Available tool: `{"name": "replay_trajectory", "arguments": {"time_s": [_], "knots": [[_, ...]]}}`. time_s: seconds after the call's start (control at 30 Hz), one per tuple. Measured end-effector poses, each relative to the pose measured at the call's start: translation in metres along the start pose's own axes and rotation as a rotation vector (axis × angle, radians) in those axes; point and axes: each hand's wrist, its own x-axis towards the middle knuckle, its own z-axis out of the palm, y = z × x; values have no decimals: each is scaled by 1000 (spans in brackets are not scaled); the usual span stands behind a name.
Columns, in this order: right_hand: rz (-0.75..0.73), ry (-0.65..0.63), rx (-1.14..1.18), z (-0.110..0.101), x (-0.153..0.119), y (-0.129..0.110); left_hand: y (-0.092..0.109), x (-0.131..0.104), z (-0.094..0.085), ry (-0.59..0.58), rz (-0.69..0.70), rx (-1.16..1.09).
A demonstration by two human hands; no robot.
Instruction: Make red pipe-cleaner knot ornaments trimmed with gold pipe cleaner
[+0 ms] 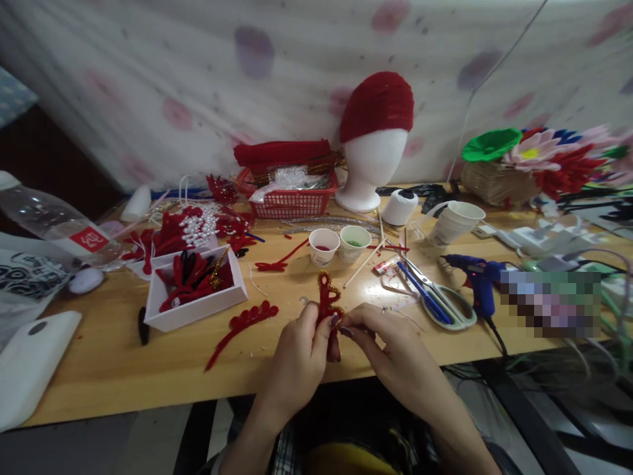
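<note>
A red looped piece with gold beaded edging [325,290] stands upright between my hands, over the front part of the table. My left hand [302,346] is closed on its lower part, thumb and fingers pressed together. From the right, my right hand [378,333] pinches at the piece's gold edge, its fingertips close to my left thumb. The fingers hide the lower part of the piece. To the left, a red curved strip with round scallops [247,320] lies on the wood.
Beyond my hands are two paper cups [324,248] holding small beads. Scissors [442,297] and a blue glue gun [477,277] lie right. A white box [198,310] of red pieces sits left. A foam head [372,165] stands behind.
</note>
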Motion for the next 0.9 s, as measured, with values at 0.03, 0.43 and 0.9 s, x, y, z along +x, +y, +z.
{"name": "replay_trajectory", "arguments": {"time_s": [0.03,0.43,0.9], "knots": [[1,9,-23,0,0,-1,1,0,0,0,-4,-26],[-82,87,0,-5,-14,1,4,-7,16,-29,-60,-364],[-168,198,-26,1,-14,12,-3,-5,21,-116,-202,-638]]}}
